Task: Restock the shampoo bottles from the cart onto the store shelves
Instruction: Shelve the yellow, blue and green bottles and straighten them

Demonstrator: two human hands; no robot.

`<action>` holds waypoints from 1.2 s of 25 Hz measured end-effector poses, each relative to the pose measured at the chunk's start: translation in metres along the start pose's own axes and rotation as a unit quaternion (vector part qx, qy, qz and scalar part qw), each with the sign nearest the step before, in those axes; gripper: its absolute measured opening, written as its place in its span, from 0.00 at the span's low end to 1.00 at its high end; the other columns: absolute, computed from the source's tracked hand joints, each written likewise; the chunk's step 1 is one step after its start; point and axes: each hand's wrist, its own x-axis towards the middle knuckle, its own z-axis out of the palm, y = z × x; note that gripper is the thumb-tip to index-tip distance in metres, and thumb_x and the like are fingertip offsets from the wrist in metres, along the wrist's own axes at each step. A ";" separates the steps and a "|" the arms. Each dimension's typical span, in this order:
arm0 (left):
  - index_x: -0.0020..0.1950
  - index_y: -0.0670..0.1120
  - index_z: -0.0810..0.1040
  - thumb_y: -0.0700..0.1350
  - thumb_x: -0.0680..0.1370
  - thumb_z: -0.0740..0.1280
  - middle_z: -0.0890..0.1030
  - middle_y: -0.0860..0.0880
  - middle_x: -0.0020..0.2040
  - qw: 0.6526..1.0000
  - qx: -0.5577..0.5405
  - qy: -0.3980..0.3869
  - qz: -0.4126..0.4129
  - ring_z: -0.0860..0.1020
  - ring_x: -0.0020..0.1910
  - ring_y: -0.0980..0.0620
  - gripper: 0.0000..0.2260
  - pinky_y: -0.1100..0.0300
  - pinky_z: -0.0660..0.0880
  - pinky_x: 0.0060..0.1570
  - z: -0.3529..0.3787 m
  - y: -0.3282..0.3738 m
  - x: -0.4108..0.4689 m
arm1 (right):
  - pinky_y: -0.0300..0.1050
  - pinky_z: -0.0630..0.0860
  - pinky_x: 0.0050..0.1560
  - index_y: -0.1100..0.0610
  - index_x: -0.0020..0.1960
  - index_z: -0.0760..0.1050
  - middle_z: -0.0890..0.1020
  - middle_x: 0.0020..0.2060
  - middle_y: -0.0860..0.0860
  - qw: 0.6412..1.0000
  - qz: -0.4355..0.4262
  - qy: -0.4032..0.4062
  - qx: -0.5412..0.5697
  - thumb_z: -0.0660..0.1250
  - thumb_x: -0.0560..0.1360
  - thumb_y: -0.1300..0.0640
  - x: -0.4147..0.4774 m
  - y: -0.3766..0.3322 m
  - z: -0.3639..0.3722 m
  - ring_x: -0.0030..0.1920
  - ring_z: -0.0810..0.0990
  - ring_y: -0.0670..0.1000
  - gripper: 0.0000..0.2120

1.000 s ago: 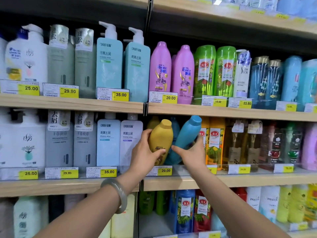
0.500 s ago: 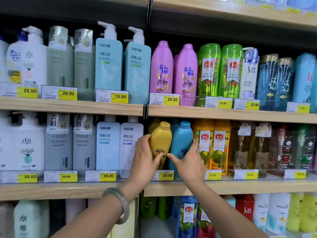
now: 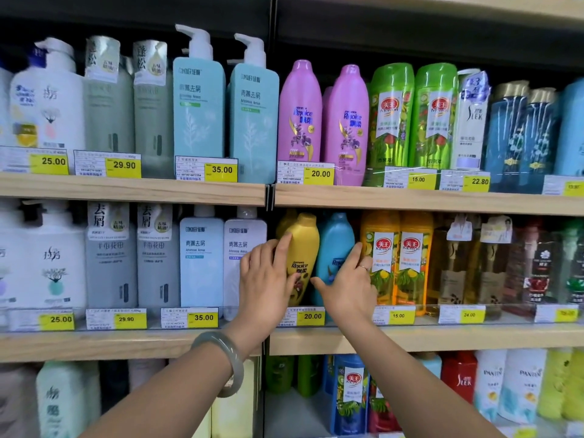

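The yellow bottle [image 3: 301, 257] and the blue bottle [image 3: 336, 248] now stand upright and touching each other at the front edge of the middle shelf [image 3: 442, 338], just behind the 20.00 price tag [image 3: 311, 316]. A second ago the blue one leaned steeply to the right in the person's grasp and the yellow one was held tilted in front of the row; both have since been straightened and pushed into place. The left hand [image 3: 265, 279] lies against the yellow bottle's left side with fingers nearly straight, pressing rather than clasping. The right hand [image 3: 347, 286] is likewise released, with its straight fingers [image 3: 357, 254] slipped between the blue bottle and the neighbouring orange bottles [image 3: 398, 257] and its thumb spread in front. This pair looks placed, with only a last nudge to square them left. The cart is out of view, so how much stock remains cannot be told.
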 end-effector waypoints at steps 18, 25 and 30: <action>0.72 0.43 0.67 0.50 0.66 0.77 0.65 0.44 0.70 0.993 0.092 -0.025 0.073 0.64 0.66 0.45 0.37 0.50 0.59 0.63 0.005 -0.017 -0.021 | 0.51 0.71 0.60 0.56 0.73 0.55 0.66 0.65 0.57 0.999 -0.041 0.025 0.008 0.71 0.70 0.47 -0.021 0.022 0.012 0.63 0.71 0.57 0.39; 0.70 0.46 0.71 0.57 0.76 0.61 0.63 0.42 0.75 0.983 0.080 -0.102 0.134 0.61 0.73 0.44 0.25 0.50 0.57 0.70 0.003 -0.011 -0.045 | 0.51 0.73 0.55 0.56 0.64 0.66 0.71 0.58 0.56 0.997 -0.051 0.062 0.010 0.66 0.74 0.49 -0.034 0.024 0.025 0.56 0.75 0.57 0.22; 0.67 0.42 0.74 0.59 0.76 0.52 0.58 0.38 0.76 0.978 0.095 -0.141 0.120 0.56 0.76 0.40 0.29 0.46 0.63 0.70 0.006 0.000 -0.045 | 0.53 0.69 0.60 0.49 0.58 0.71 0.70 0.61 0.56 0.993 -0.083 0.061 -0.049 0.61 0.76 0.43 -0.040 0.029 0.032 0.55 0.76 0.58 0.14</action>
